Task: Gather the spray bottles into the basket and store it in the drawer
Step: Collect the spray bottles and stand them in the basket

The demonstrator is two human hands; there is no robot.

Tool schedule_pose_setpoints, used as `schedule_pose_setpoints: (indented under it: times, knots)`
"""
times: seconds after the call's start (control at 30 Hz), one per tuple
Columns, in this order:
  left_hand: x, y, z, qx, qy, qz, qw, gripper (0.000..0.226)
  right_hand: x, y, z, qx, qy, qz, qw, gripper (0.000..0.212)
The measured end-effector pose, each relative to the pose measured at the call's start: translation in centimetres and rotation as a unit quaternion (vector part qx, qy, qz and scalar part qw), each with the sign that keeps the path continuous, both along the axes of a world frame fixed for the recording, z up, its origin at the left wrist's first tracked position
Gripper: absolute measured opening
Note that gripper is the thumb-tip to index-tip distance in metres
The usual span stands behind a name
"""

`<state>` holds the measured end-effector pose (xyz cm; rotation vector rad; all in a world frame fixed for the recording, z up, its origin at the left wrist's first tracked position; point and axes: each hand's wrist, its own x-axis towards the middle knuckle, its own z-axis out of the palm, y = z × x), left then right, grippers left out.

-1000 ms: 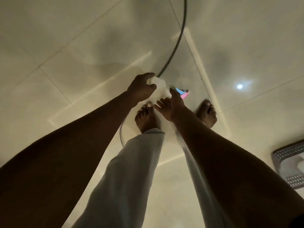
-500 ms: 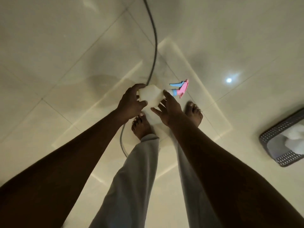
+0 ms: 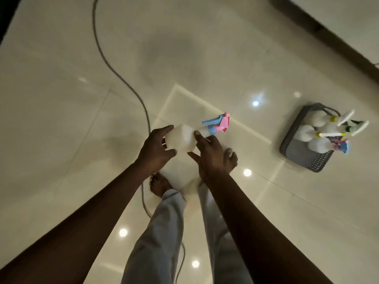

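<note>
I hold a white spray bottle with a pink and blue trigger head sideways in front of me, above my feet. My left hand grips its base end. My right hand holds its shoulder near the neck. The nozzle points right. To the right on the floor stands a dark grey perforated basket. Several white spray bottles lie in its far half, their trigger heads sticking out over the right rim.
A grey cable snakes across the glossy cream floor tiles from the top left past my left foot. A dark skirting strip runs along the wall at the top right.
Both hands have lifted the bottle from the floor and carried it up and to the right. My view has swung so the basket now shows fully.
</note>
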<state>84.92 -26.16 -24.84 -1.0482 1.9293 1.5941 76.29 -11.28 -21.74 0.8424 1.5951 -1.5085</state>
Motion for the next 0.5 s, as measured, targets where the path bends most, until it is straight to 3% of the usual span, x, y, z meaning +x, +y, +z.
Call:
schedule_pose_setpoints:
  times: [0.5]
  knots:
    - [-17.2, 21.3, 1.6, 0.009, 0.034, -0.172, 0.985, 0.061, -9.6, 22.1, 1.6, 0.101, 0.140, -0.144, 0.974, 0.029]
